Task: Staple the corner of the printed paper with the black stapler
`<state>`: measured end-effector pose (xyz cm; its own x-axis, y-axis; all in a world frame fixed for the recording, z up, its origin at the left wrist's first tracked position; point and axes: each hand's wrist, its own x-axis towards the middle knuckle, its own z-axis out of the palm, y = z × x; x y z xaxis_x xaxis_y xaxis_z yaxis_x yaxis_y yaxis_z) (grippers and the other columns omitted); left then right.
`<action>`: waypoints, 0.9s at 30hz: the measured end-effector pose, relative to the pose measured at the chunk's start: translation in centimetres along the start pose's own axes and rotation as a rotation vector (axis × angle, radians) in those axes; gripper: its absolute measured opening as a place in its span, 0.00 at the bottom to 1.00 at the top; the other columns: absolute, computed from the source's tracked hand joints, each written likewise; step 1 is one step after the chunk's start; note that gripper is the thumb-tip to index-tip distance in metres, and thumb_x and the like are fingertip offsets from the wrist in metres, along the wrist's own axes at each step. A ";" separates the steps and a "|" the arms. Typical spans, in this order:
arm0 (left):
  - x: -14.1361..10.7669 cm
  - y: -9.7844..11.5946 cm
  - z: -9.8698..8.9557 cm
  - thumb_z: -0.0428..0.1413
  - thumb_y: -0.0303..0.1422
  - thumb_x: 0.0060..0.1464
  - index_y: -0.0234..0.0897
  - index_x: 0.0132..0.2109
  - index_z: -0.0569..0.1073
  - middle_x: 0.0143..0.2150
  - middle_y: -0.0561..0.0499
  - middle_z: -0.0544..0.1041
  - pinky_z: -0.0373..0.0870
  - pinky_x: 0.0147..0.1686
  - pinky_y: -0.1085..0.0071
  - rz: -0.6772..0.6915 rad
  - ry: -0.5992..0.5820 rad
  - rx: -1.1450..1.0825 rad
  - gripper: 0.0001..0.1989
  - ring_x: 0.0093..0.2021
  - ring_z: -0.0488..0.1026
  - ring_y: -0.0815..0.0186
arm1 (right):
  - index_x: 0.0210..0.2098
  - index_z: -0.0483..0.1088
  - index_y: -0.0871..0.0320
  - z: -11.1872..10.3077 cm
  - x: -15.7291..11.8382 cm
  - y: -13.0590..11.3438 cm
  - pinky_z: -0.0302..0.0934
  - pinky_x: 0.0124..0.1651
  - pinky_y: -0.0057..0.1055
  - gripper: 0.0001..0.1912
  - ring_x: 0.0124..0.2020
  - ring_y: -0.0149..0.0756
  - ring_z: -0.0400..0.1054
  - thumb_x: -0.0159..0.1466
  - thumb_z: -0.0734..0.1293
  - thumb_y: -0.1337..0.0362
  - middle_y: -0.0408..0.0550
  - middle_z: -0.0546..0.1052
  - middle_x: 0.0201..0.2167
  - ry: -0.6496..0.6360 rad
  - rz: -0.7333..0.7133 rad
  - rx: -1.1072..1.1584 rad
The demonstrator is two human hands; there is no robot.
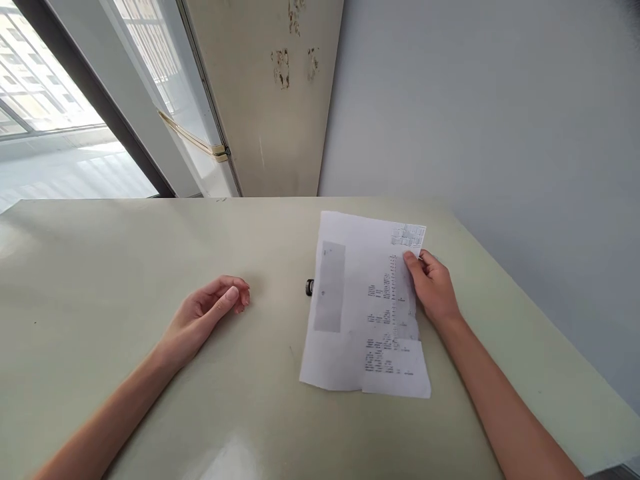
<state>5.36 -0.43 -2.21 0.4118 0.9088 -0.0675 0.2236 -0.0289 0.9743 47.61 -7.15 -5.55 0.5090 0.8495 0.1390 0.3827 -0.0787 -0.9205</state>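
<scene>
My right hand [431, 283] pinches a printed sheet of paper [355, 360] by its upper right edge, thumb on the face and fingers behind. The sheet is white, with small dark text sideways to its right and a grey rectangle at the left. A slight crease and a torn-looking right edge show on it. Behind its left edge pokes out a small dark round object [309, 287]; the paper hides the rest. My left hand [213, 307] rests on the table to the left, loosely curled, thumb apart from the palm, with nothing in it.
Both arms lie over a pale greenish table [270, 413]. Beyond its far edge stand a stained beige panel [270, 133] and a door with a gold handle [193, 138]. A plain grey wall [475, 113] runs along the right, and a bright window [45, 73] is at far left.
</scene>
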 end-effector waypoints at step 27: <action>0.0 1.1 0.4 0.60 0.54 0.61 0.41 0.45 0.77 0.37 0.50 0.76 0.68 0.33 0.75 -0.092 -0.038 0.109 0.21 0.36 0.71 0.65 | 0.46 0.78 0.55 5.8 -3.5 -9.6 0.62 0.66 0.61 0.07 0.73 0.61 0.55 0.70 0.71 0.62 0.58 0.71 0.64 -0.391 -0.753 -0.742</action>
<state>5.94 -0.61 -1.17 0.4181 0.8932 -0.1653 0.3559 0.0064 0.9345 37.70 -6.31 0.70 -0.2721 0.9063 0.3234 0.9203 0.3433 -0.1879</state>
